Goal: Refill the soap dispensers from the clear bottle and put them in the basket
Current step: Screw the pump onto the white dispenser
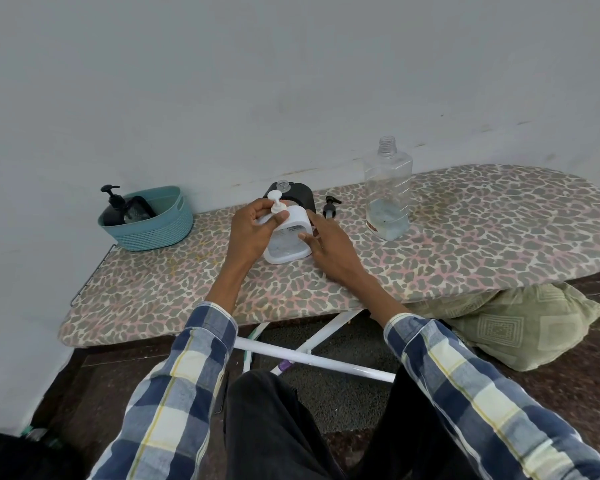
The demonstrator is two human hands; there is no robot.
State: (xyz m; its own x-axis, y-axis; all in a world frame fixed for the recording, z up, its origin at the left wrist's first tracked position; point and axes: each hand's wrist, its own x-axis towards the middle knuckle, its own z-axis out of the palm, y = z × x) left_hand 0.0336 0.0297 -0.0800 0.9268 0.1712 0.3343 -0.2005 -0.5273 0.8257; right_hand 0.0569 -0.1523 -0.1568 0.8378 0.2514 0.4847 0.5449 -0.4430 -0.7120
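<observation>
white dispenser gets its pump back

white dispenser sits upright mid-surface, and it's being capped. the left hand has its grip pinching the white pump at the neck, thumb hooked across the front, likely to twist it home. the right hand braces the dispenser's side, fingers mostly straight and pressed against the body so it won't spin or slide on the leopard-print ironing board.

behind it stands a black dispenser, neck open, with its loose black pump lying just beside it, so that one looks next in line. the clear bottle stands uncapped to the right, only a little liquid left at the bottom, parked near for another pour.

over on the left, the teal basket already holds a dark dispenser, waiting for the rest.
</observation>
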